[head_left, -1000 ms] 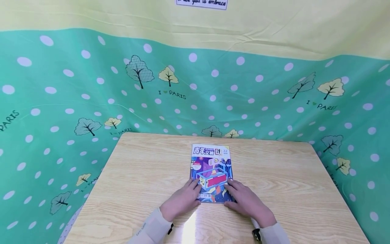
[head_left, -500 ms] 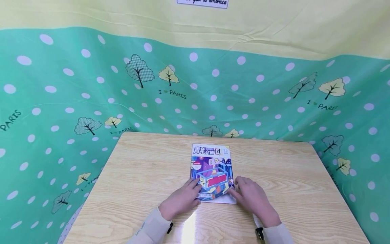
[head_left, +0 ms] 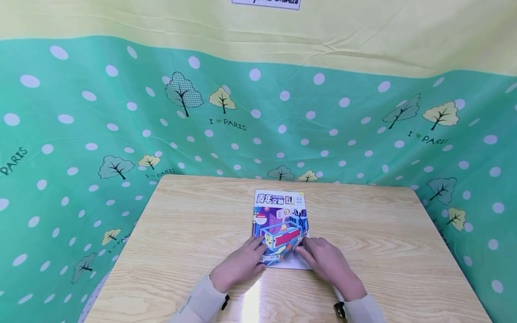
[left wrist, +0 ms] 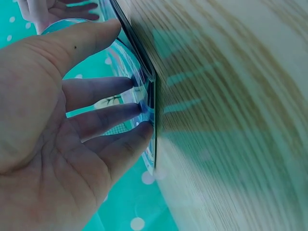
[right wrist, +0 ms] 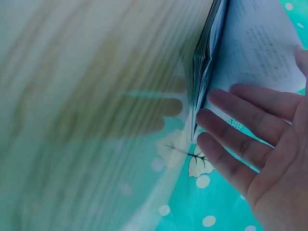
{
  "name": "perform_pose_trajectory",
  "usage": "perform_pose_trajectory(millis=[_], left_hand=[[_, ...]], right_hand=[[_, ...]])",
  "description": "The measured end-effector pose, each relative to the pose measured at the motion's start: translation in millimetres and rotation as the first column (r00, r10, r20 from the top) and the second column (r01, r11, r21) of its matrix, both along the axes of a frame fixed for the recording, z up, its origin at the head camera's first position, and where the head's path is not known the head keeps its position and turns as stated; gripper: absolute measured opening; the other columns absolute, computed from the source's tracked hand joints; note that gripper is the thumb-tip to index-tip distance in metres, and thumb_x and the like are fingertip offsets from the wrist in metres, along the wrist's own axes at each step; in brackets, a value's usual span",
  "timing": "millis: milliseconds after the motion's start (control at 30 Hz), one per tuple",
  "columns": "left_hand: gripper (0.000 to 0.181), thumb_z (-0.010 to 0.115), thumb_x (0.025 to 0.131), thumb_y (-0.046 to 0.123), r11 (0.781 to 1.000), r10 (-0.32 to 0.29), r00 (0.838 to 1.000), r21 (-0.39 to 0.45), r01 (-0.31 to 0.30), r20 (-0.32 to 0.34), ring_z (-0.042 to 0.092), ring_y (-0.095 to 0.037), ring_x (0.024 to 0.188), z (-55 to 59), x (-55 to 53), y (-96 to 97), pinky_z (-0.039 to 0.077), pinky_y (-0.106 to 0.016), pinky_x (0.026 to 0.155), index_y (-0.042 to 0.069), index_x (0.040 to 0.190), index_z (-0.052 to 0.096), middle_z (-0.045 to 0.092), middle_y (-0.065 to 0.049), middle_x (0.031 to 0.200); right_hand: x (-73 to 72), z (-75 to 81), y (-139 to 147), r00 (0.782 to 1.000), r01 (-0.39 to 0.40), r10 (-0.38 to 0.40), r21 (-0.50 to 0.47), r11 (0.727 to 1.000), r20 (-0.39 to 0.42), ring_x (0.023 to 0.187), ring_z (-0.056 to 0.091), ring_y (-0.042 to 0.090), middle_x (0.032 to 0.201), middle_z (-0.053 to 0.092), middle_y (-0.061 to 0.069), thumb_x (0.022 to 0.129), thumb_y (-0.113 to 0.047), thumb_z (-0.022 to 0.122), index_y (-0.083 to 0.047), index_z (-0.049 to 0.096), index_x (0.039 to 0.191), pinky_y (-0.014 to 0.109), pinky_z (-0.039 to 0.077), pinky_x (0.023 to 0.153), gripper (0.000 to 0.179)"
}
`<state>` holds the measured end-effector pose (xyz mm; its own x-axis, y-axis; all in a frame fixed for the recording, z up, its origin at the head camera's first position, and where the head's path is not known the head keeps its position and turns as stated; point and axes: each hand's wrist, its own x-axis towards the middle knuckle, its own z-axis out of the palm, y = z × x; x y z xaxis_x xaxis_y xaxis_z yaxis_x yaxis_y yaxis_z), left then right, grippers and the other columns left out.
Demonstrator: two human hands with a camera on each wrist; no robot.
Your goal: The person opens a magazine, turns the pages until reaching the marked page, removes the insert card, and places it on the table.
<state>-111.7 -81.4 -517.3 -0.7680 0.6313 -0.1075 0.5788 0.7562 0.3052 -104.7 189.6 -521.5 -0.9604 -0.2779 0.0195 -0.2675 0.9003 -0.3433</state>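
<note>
A magazine [head_left: 278, 211] with a colourful cover lies flat at the middle of the table. My left hand [head_left: 240, 264] rests on its lower left, fingers extended onto the cover [left wrist: 149, 110] in the left wrist view. At the lower right corner, my right hand [head_left: 327, 262] has its thumb against the raised, bent cover. In the right wrist view, the lifted sheet [right wrist: 260, 43] shows printed text. The right fingers [right wrist: 240, 144] stretch towards the stacked page edges [right wrist: 204, 72], and the thumb touches the sheet's outer corner.
The wooden table [head_left: 194, 215] extends on both sides of the magazine. A green dotted curtain [head_left: 282, 116] with trees hangs behind it and along the sides. Light glares off the table's front [head_left: 251, 300].
The cover's lower right corner, flat a second ago, is now raised and bent inward, baring a white page. My right hand moved slightly right, then back left. My left hand stays put.
</note>
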Motion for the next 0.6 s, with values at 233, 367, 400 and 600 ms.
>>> perform_pose_trajectory(millis=[233,367,400,600], left_hand=[[0.075,0.072,0.094,0.024,0.986,0.032,0.989,0.156,-0.054,0.143,0.034,-0.035,0.143,4.1,-1.3,-8.6,0.034,-0.046,0.118,-0.003,0.152,0.035,0.035,-0.021,0.156],[0.084,0.075,0.091,0.028,0.926,0.041,0.956,0.348,-0.145,0.29,0.042,-0.034,0.138,14.3,-6.0,-15.5,0.038,-0.046,0.116,-0.002,0.155,0.029,0.039,-0.02,0.154],[0.086,0.076,0.09,0.031,0.899,0.041,0.941,0.4,-0.181,0.336,0.045,-0.035,0.136,16.8,-7.2,-17.5,0.041,-0.046,0.114,-0.001,0.155,0.029,0.04,-0.019,0.154],[0.078,0.076,0.091,0.031,0.649,-0.013,0.833,0.639,-0.413,0.553,0.054,-0.037,0.127,26.0,-12.9,-26.8,0.052,-0.039,0.103,-0.005,0.149,0.038,0.049,-0.022,0.146]], right_hand=[[-0.7,0.8,-9,0.988,-0.136,0.127,-0.108,0.985,-0.086,0.134,0.048,0.03,0.148,0.049,0.013,0.103,-0.041,0.054,-0.006,0.044,0.15,0.047,0.043,0.112,0.059],[-4.7,4.5,-16,0.975,-0.188,0.176,-0.087,0.978,-0.132,0.138,0.043,0.03,0.156,0.039,0.014,0.105,-0.036,0.053,-0.011,0.033,0.157,0.046,0.041,0.114,0.061],[-6.2,5.4,-18,0.972,-0.2,0.187,-0.081,0.977,-0.14,0.138,0.042,0.03,0.156,0.038,0.013,0.105,-0.035,0.053,-0.012,0.032,0.157,0.045,0.04,0.114,0.061],[-15.1,6.7,-30,0.951,-0.269,0.26,-0.032,0.963,-0.168,0.138,0.043,0.03,0.158,0.036,0.014,0.105,-0.032,0.053,-0.013,0.029,0.158,0.044,0.04,0.115,0.062]])
